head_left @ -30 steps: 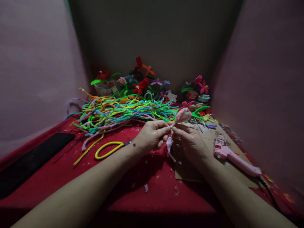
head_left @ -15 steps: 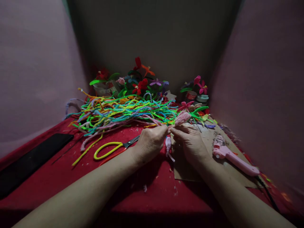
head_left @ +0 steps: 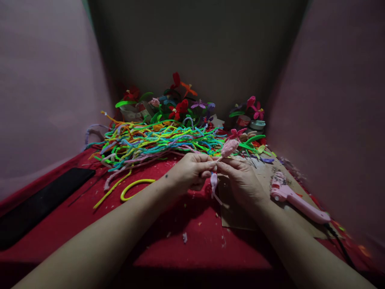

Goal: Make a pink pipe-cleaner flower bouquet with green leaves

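Note:
Both of my hands meet over the table, pinching the thin lower end of a pink pipe-cleaner petal (head_left: pixel 229 148), whose fuzzy looped head points up and to the right. My left hand (head_left: pixel 194 170) is closed on it with thumb and forefinger, the other fingers curled under. On the right side, my right hand (head_left: pixel 242 178) pinches the same base; the fingertips of the two hands touch or nearly so. A second, paler pink pipe-cleaner piece (head_left: pixel 213 182) shows just below the fingertips, its tail reaching down; whether it is joined to the first is hidden.
A heap of coloured pipe cleaners (head_left: pixel 150 140) lies behind my hands, with pipe-cleaner flowers (head_left: pixel 180 108) beyond. Yellow-handled scissors (head_left: pixel 129 188) lie partly under my left forearm. A pink glue gun (head_left: pixel 300 202) rests on cardboard (head_left: pixel 240 218) at right. A black flat object (head_left: pixel 45 204) is at left.
My left hand has rolled over, its fingers now showing curled below the thumb, and its forearm covers more of the scissors. The pink petal has turned slightly more upright.

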Demonstrator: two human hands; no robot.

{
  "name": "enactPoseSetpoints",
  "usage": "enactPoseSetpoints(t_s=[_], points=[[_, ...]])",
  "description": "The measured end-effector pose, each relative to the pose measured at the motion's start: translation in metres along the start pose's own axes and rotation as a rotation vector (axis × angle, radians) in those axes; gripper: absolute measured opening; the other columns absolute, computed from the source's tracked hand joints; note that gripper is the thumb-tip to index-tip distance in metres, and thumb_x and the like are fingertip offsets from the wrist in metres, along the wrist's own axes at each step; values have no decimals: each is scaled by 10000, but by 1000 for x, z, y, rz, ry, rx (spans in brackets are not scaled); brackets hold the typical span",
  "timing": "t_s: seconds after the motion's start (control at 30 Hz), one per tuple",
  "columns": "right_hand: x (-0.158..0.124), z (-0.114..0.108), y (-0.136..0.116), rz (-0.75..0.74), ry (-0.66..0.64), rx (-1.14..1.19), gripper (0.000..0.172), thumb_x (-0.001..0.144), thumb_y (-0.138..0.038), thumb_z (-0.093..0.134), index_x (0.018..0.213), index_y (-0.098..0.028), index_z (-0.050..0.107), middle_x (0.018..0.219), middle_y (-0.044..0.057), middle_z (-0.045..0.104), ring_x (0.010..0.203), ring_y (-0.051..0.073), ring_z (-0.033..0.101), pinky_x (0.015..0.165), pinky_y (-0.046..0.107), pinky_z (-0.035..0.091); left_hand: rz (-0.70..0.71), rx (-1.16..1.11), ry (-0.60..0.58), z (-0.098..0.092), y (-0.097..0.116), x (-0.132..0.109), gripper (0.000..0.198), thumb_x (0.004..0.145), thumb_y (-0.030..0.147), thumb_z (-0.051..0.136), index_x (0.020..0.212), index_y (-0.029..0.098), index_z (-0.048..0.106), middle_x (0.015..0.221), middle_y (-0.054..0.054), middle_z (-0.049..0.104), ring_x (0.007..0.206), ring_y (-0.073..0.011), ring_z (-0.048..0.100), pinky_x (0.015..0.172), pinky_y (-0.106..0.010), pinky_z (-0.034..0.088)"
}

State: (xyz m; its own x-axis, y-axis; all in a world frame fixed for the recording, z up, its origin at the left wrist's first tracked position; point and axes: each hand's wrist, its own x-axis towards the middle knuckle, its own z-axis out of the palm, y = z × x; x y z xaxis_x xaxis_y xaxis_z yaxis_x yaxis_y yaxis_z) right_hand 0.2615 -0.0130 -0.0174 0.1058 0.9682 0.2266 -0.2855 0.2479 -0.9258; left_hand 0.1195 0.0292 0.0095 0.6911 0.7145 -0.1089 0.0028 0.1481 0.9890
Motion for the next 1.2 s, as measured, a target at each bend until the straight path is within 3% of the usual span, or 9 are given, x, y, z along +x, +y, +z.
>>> enactPoseSetpoints(t_s=[0.1, 0.17, 0.3, 0.43, 0.6, 0.73, 0.9, 1.07, 1.2], points=[[0, -1, 2, 25, -10, 72, 50, 695, -226, 679, 703, -187, 711, 753, 19, 685, 731, 159, 592, 813, 345, 437, -29, -18, -113, -2, -1, 0, 171, 826, 354, 486, 780, 190, 486, 488, 95, 297, 339, -37, 127, 324, -166, 169], [0, -2, 4, 23, 17, 73, 66, 684, -227, 689, 723, -181, 717, 750, 22, 684, 726, 162, 592, 794, 339, 442, 92, 196, -18, 0, -3, 1, 214, 843, 353, 452, 719, 180, 474, 511, 70, 346, 354, -47, 217, 358, -180, 244], [-1, -2, 4, 10, 79, 16, 93, 665, -234, 707, 739, -180, 723, 740, 14, 679, 733, 157, 582, 774, 317, 433, 497, 980, 293, 5, -15, 0, 152, 839, 259, 459, 743, 159, 521, 692, -32, 539, 588, -122, 479, 542, -226, 360], [-4, 2, 0, 21, 90, -65, 112, 667, -276, 709, 710, -173, 716, 665, -4, 637, 657, 132, 534, 677, 281, 413, 639, 1277, 308, 2, -22, 0, 184, 841, 121, 365, 846, 159, 545, 759, -50, 589, 646, -138, 513, 580, -230, 352], [-3, 1, -3, 52, 64, -133, 169, 700, -327, 674, 668, -163, 700, 611, -4, 587, 594, 114, 490, 597, 259, 377, 623, 1032, 349, -3, -18, 4, 186, 837, 166, 415, 667, 164, 490, 548, 33, 452, 500, -85, 388, 517, -191, 308], [-3, -1, -5, 78, -26, -183, 217, 709, -336, 654, 573, -167, 666, 531, -12, 538, 527, 104, 451, 562, 262, 357, 633, 986, 326, -3, -17, 6, 203, 834, 203, 435, 648, 154, 500, 555, 37, 434, 513, -76, 361, 524, -192, 300], [-3, -2, -5, 73, 48, -248, 153, 685, -322, 682, 681, -172, 709, 562, -13, 562, 519, 97, 437, 530, 248, 331, 502, 800, 298, 2, -12, 4, 215, 815, 218, 481, 619, 136, 516, 532, 43, 405, 496, -63, 347, 486, -188, 282], [2, -6, 5, 100, -50, -23, 124, 688, -305, 695, 710, -183, 704, 591, -19, 575, 561, 103, 481, 591, 254, 383, 83, 123, 16, 0, -1, -1, 193, 796, 320, 538, 704, 152, 509, 480, 86, 349, 332, -21, 210, 333, -159, 179], [2, -7, 10, 89, -88, 147, 61, 685, -246, 708, 717, -194, 703, 661, -3, 616, 647, 124, 538, 681, 284, 429, -29, -85, -225, -6, 2, -3, 162, 812, 323, 520, 807, 161, 521, 497, 97, 351, 311, -13, 137, 292, -151, 195]])
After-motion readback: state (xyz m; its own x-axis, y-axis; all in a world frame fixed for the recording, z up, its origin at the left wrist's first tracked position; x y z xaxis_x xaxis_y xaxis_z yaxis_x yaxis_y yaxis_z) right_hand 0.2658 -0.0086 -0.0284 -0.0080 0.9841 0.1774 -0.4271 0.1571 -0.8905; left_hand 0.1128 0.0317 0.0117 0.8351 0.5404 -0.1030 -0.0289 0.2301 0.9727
